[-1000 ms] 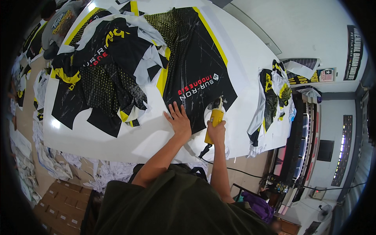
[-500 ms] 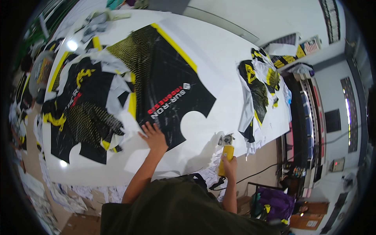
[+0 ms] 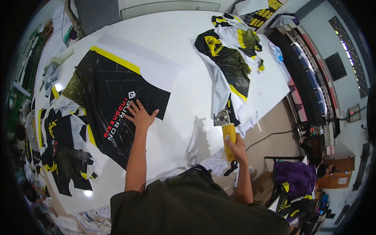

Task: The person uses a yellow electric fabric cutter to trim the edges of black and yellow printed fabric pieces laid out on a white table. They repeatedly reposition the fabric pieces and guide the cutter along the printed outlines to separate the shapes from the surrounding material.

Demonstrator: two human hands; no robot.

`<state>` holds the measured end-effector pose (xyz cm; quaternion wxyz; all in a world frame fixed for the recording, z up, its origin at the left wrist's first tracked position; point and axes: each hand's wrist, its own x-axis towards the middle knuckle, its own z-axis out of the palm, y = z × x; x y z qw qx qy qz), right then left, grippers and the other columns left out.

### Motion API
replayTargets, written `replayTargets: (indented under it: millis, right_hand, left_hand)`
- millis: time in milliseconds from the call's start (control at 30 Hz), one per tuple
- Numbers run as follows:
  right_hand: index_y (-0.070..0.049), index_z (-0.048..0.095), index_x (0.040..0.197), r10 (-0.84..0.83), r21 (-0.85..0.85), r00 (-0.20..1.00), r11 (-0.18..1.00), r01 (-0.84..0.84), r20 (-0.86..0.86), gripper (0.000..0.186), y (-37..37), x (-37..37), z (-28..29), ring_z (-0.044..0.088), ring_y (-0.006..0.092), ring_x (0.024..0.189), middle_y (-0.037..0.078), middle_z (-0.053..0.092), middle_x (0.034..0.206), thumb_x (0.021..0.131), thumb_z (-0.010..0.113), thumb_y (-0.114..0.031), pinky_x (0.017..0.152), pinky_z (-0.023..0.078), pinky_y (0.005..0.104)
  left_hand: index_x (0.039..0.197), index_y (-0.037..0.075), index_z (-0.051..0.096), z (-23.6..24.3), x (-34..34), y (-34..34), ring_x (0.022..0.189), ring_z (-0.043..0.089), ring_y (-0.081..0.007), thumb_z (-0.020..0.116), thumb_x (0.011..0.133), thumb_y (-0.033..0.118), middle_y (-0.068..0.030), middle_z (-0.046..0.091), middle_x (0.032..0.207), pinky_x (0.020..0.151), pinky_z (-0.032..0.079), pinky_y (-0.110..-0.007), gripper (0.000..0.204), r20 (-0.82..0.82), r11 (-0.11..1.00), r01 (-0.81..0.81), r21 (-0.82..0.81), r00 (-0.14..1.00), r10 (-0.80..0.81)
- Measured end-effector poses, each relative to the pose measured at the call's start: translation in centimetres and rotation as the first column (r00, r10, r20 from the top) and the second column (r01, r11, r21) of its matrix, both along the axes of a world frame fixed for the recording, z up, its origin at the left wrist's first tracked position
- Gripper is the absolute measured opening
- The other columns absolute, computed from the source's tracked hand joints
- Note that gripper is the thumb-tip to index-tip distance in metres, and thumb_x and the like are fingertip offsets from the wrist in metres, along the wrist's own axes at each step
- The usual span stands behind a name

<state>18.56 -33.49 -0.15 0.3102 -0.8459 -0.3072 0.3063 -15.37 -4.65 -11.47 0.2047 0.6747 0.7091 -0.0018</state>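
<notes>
My left hand [image 3: 141, 116] lies flat with fingers spread on a black fabric panel [image 3: 113, 76]. The panel has a yellow strip along its far edge, a dotted yellow fade on its left side and red and white lettering. My forearm covers part of its near edge. My right hand [image 3: 236, 148] grips a yellow handheld electric cloth cutter [image 3: 229, 136] by its body. Its round metal head [image 3: 222, 117] points away from me, beside the lower end of a heap of printed cloth pieces [image 3: 223, 58]. Whether the head touches that cloth, I cannot tell.
Another pile of black, white and yellow pieces [image 3: 64, 135] lies on the left of the white table [image 3: 182, 90]. White scraps [image 3: 219, 163] hang by the near edge. A dark cord [image 3: 268, 136] runs off rightward. Purple cloth [image 3: 294, 176] drapes a chair. Other people are at far left and lower right.
The view has swung to the right. My left hand has shifted from the panel's near edge up beside the lettering. The cutter, still in my right hand, is now nearer the right-hand cloth heap.
</notes>
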Motion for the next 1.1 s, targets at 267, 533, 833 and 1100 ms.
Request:
replayTargets:
  millis: [267, 533, 833, 1100]
  right_hand:
    - [0.003, 0.048, 0.122, 0.503, -0.126, 0.856, 0.862, -0.49, 0.116, 0.057, 6.9, -1.1, -0.9, 0.07, 0.0503, 0.089, 0.033, 0.07, 0.093, 0.086, 0.073, -0.035, 0.078, 0.055, 0.0541]
    - [0.005, 0.045, 0.126, 0.808, -0.249, 0.557, 0.59, -0.768, 0.193, 0.057, 9.9, -3.0, -2.0, 0.068, 0.0505, 0.092, 0.033, 0.067, 0.106, 0.09, 0.068, -0.032, 0.08, 0.056, 0.0545]
    - [0.004, 0.042, 0.118, 0.863, -0.235, 0.466, 0.502, -0.832, 0.193, 0.051, 12.7, -4.6, -2.7, 0.068, 0.0511, 0.087, 0.034, 0.066, 0.1, 0.091, 0.068, -0.03, 0.076, 0.056, 0.0544]
    - [0.002, 0.041, 0.115, 0.86, -0.188, 0.439, 0.491, -0.851, 0.259, 0.046, 13.8, -5.8, -3.4, 0.067, 0.0504, 0.083, 0.032, 0.065, 0.097, 0.092, 0.069, -0.026, 0.073, 0.056, 0.0553]
  left_hand:
    - [0.166, 0.008, 0.011, 0.5, -1.6, -3.7, 0.157, -0.003, -0.049, 0.065, 0.069, 0.09, -0.0229, -0.001, 0.172, 0.118, 0.001, -0.075, 0.138, -0.055, 0.995, 0.019, -0.099, 0.998, -0.024]
    - [0.167, 0.012, 0.007, 0.4, -4.9, -9.0, 0.156, -0.002, -0.0516, 0.078, 0.061, 0.083, -0.0242, -0.005, 0.172, 0.119, 0.003, -0.074, 0.145, -0.068, 0.983, -0.011, -0.183, 0.998, -0.001]
    - [0.167, 0.015, 0.009, -0.3, -5.3, -10.1, 0.156, -0.004, -0.0517, 0.086, 0.055, 0.075, -0.0227, -0.004, 0.172, 0.118, 0.005, -0.075, 0.149, 0.008, 0.992, -0.044, -0.122, 0.999, 0.045]
    - [0.167, 0.016, 0.011, -0.5, -5.5, -10.2, 0.157, -0.005, -0.0507, 0.087, 0.055, 0.073, -0.0209, -0.003, 0.173, 0.118, 0.003, -0.075, 0.147, 0.043, 0.992, -0.058, -0.114, 0.997, 0.063]
